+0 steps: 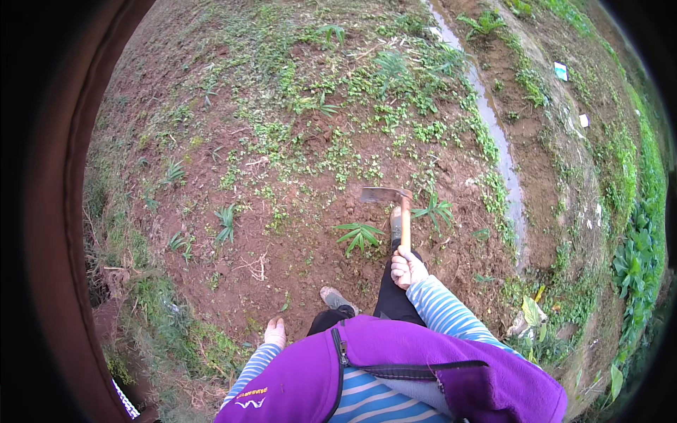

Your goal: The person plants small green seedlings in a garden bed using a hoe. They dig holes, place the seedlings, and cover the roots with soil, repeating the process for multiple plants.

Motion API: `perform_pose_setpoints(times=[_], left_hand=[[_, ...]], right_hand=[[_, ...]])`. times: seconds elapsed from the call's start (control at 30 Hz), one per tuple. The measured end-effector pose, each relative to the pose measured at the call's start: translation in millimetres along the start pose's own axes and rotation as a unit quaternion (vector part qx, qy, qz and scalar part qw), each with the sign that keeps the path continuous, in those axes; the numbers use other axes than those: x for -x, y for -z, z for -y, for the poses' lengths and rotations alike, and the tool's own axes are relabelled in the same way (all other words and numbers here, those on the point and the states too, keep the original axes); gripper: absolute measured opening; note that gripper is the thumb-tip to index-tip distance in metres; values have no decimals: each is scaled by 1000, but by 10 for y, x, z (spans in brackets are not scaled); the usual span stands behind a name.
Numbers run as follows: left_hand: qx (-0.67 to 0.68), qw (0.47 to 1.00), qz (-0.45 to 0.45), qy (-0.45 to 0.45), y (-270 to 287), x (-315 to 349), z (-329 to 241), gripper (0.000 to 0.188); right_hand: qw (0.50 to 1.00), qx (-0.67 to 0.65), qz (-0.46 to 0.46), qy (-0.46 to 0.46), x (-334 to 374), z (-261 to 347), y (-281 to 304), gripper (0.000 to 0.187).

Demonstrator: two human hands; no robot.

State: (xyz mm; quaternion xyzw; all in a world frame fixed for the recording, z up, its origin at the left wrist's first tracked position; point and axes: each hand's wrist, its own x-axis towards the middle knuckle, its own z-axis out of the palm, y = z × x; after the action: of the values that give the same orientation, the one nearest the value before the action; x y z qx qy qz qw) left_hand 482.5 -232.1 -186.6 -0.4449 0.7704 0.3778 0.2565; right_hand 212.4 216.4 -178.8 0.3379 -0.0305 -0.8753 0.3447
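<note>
My right hand (408, 268) is wrapped round the wooden handle of a short hoe (405, 227). The hoe is raised in front of my right leg, and its flat metal blade (379, 194) points left over the soil. My left hand (275, 332) hangs low beside my left leg, holding nothing I can see, its fingers loosely extended. A leafy green seedling (360, 235) grows just ahead of my feet. Another seedling (433, 209) stands right of the hoe handle.
My left boot (337, 299) and right boot (395, 227) are on brown soil (303, 247) with low weeds. More seedlings (225, 223) grow to the left. A narrow water-filled furrow (504, 151) runs along the right, with leafy plants (631, 264) beyond it.
</note>
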Motion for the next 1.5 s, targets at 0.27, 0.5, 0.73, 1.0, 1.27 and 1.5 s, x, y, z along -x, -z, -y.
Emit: perform_pose_setpoints(times=[0.27, 0.5, 0.73, 1.0, 1.27, 1.5], left_hand=[[33, 998, -2, 49, 182, 312, 786, 44], [81, 995, 27, 55, 109, 508, 844, 43], [99, 992, 36, 63, 35, 652, 844, 43], [113, 989, 45, 79, 10, 858, 958, 43], [113, 988, 61, 82, -57, 909, 1063, 43], [103, 989, 75, 77, -165, 944, 1060, 43]], right_hand=[[940, 62, -220, 253, 909, 516, -5, 23], [934, 142, -284, 164, 984, 261, -339, 19], [901, 382, -181, -92, -34, -1381, -1103, 16], [807, 516, -153, -243, -215, -2254, -1493, 16], [800, 509, -239, -208, -444, -2096, -1186, 17], [811, 487, -266, -186, -275, -1845, -945, 17]])
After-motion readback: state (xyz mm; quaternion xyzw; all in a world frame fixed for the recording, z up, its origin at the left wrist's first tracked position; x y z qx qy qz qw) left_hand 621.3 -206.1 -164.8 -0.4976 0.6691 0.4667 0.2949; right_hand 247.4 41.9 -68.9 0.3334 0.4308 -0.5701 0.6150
